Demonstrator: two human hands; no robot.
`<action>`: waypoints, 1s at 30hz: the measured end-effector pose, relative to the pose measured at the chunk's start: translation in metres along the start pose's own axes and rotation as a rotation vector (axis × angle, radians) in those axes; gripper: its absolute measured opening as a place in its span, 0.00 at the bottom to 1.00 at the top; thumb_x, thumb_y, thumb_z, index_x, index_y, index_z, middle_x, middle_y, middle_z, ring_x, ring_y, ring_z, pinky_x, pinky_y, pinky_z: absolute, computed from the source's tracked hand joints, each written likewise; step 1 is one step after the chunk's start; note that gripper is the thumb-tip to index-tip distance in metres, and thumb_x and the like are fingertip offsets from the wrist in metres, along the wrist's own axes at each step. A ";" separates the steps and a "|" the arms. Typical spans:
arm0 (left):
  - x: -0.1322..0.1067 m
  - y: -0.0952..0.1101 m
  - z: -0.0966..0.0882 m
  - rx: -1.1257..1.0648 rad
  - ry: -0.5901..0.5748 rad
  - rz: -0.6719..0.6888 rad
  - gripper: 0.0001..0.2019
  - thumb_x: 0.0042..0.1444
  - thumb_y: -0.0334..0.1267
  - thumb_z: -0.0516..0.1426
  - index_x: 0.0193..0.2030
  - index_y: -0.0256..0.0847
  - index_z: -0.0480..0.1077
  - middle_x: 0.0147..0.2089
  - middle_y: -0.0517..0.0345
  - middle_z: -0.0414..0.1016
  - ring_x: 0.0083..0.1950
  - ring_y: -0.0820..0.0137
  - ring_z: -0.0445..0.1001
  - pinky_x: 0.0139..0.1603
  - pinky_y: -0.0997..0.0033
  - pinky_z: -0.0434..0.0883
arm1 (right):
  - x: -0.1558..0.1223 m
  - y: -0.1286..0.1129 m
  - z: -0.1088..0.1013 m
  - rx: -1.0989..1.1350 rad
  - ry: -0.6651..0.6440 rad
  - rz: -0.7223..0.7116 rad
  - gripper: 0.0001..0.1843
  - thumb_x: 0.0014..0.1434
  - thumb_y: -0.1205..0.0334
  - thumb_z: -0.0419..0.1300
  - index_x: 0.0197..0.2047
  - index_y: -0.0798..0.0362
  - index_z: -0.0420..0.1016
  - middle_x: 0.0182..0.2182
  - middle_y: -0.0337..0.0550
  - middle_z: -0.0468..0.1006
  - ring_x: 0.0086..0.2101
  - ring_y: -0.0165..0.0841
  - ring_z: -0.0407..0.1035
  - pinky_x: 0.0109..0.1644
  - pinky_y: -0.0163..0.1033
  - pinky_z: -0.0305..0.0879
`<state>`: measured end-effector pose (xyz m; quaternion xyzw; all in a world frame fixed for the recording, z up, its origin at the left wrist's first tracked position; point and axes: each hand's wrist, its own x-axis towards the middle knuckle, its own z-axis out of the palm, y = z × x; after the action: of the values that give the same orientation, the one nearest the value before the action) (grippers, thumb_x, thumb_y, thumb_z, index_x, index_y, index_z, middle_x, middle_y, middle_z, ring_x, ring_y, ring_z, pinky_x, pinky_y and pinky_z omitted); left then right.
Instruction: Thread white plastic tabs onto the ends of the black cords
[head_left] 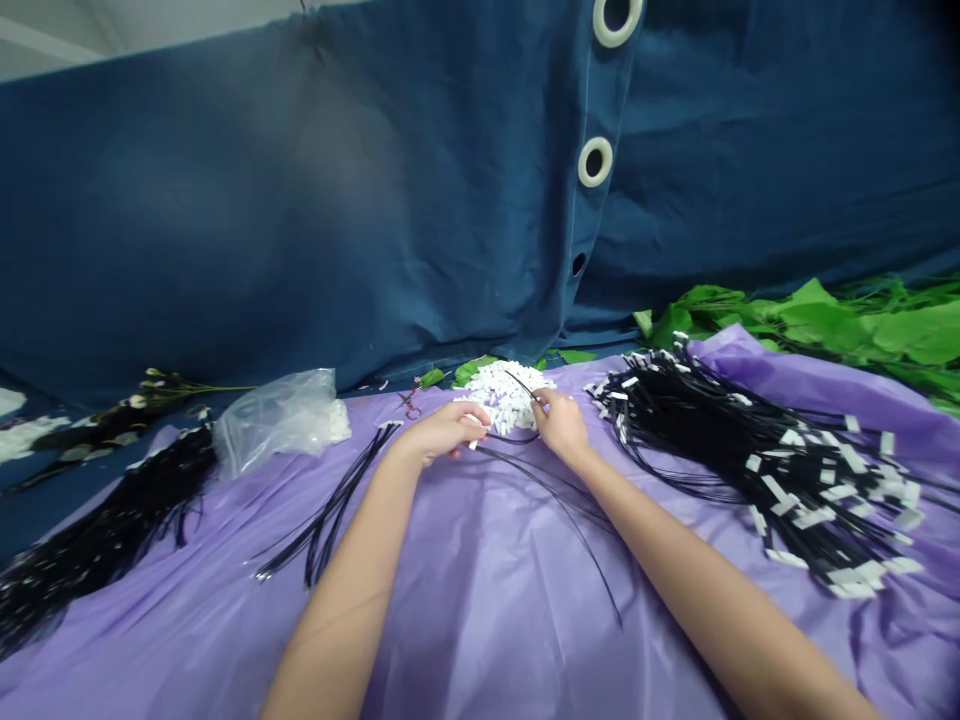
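Both my arms reach forward over a purple plastic sheet [480,600]. My left hand [448,432] is curled at the near edge of a heap of small white pieces [504,393], fingers pinched on one white piece. My right hand [559,423] is closed on a thin black wire [570,505] whose tip pokes up over the white heap and whose length trails back toward me across the sheet. The two hands are close together, a few centimetres apart.
A big pile of black wires with white tags [757,460] lies right of my right arm. A smaller bundle of black wires [337,505] lies left. Further left are a clear plastic bag [279,418] and dark stems [97,540]. Green leaves [840,325] and blue cloth [375,200] behind.
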<state>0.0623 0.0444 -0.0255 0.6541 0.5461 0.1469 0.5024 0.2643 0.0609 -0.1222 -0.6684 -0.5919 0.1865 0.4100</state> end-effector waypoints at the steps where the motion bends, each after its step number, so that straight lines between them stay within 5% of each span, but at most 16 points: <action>1: 0.000 0.000 -0.001 -0.030 0.002 -0.017 0.14 0.48 0.36 0.58 0.43 0.40 0.69 0.35 0.57 0.72 0.32 0.73 0.69 0.24 0.79 0.59 | 0.002 0.000 -0.001 0.059 0.011 -0.009 0.15 0.66 0.54 0.57 0.49 0.56 0.72 0.44 0.45 0.75 0.44 0.34 0.71 0.52 0.48 0.68; 7: -0.007 0.005 -0.009 -0.281 0.022 -0.003 0.14 0.49 0.40 0.59 0.43 0.41 0.68 0.32 0.61 0.67 0.32 0.75 0.69 0.34 0.73 0.66 | 0.018 -0.016 -0.015 0.463 0.020 -0.076 0.15 0.64 0.55 0.59 0.48 0.57 0.72 0.33 0.40 0.75 0.34 0.30 0.71 0.43 0.41 0.70; 12: -0.018 0.017 -0.010 -0.417 0.064 0.087 0.10 0.53 0.40 0.57 0.41 0.39 0.69 0.26 0.63 0.61 0.27 0.77 0.61 0.31 0.75 0.59 | 0.013 -0.046 -0.038 0.780 -0.044 -0.052 0.21 0.56 0.49 0.59 0.47 0.55 0.69 0.29 0.36 0.72 0.26 0.28 0.70 0.33 0.37 0.69; 15: -0.025 0.023 -0.011 -0.485 0.077 0.128 0.14 0.59 0.48 0.52 0.39 0.38 0.69 0.26 0.61 0.61 0.27 0.75 0.60 0.30 0.75 0.57 | 0.002 -0.066 -0.054 0.882 -0.132 -0.075 0.26 0.52 0.44 0.59 0.48 0.53 0.68 0.32 0.39 0.74 0.20 0.24 0.64 0.23 0.34 0.61; 21: -0.044 0.031 -0.012 -0.621 0.047 0.295 0.26 0.61 0.61 0.47 0.39 0.37 0.71 0.28 0.59 0.61 0.28 0.75 0.57 0.32 0.74 0.57 | -0.021 -0.095 -0.084 0.872 -0.196 -0.196 0.22 0.56 0.46 0.60 0.43 0.56 0.76 0.19 0.29 0.58 0.18 0.22 0.52 0.23 0.32 0.52; 26: -0.064 0.041 -0.008 -0.609 0.115 0.382 0.29 0.59 0.63 0.48 0.38 0.36 0.71 0.27 0.60 0.57 0.29 0.75 0.56 0.33 0.75 0.58 | -0.033 -0.106 -0.097 0.792 -0.119 -0.276 0.14 0.54 0.54 0.64 0.37 0.56 0.79 0.19 0.33 0.65 0.20 0.23 0.56 0.24 0.32 0.53; 30: -0.072 0.044 -0.005 -0.603 0.195 0.479 0.22 0.58 0.58 0.55 0.39 0.37 0.71 0.36 0.58 0.64 0.30 0.79 0.58 0.33 0.77 0.59 | -0.042 -0.110 -0.101 0.681 -0.036 -0.370 0.12 0.57 0.56 0.62 0.39 0.55 0.80 0.21 0.36 0.70 0.22 0.25 0.61 0.26 0.33 0.57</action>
<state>0.0574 -0.0102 0.0386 0.5691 0.3556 0.4751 0.5692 0.2588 -0.0157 0.0122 -0.3724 -0.6137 0.3068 0.6249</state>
